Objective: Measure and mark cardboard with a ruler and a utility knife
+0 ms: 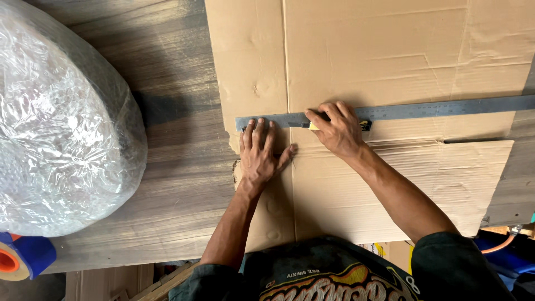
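Note:
A large flat brown cardboard sheet [390,50] lies on a wooden table [178,167]. A long metal ruler [440,108] stretches across it from left of centre to the right edge. My left hand [260,153] lies flat with fingers spread, its fingertips pressing the ruler's left end. My right hand [337,129] is closed around a small yellow-handled utility knife [365,125], held against the ruler's lower edge. A cut runs along the cardboard to the right of the knife.
A big roll of bubble wrap in clear plastic [56,122] fills the left side of the table. A blue tape roll with an orange core [22,259] sits at the lower left. More cardboard and blue items show at the lower right.

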